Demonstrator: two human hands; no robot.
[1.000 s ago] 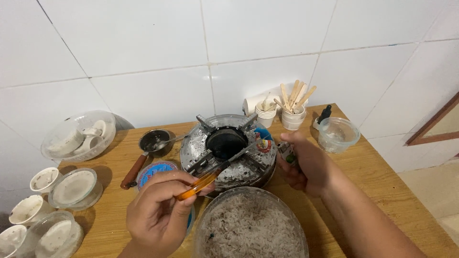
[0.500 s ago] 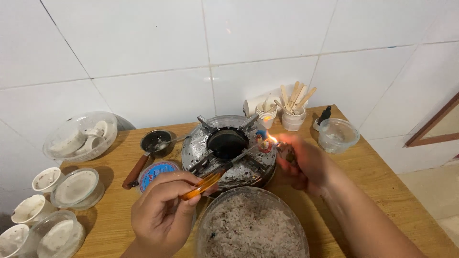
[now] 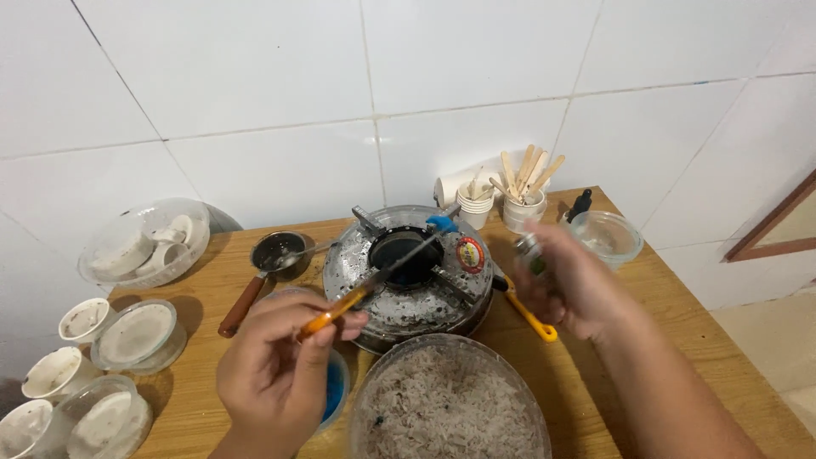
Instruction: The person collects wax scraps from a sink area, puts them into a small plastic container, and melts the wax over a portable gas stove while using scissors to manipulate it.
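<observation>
Our left hand (image 3: pixel 276 378) grips the orange handle of a thin metal tool (image 3: pixel 374 280), and the tip now reaches over the black burner cup to a blue blob at the far rim of the round stove (image 3: pixel 408 272); half a second ago it lay lower across the ring. Our right hand (image 3: pixel 569 289) is closed around a small lighter (image 3: pixel 531 253), pulled back from the stove, its flame gone. A yellow-handled tool (image 3: pixel 531 319) now shows on the worktop (image 3: pixel 595 374) beside the bowl of grains (image 3: pixel 446 404).
</observation>
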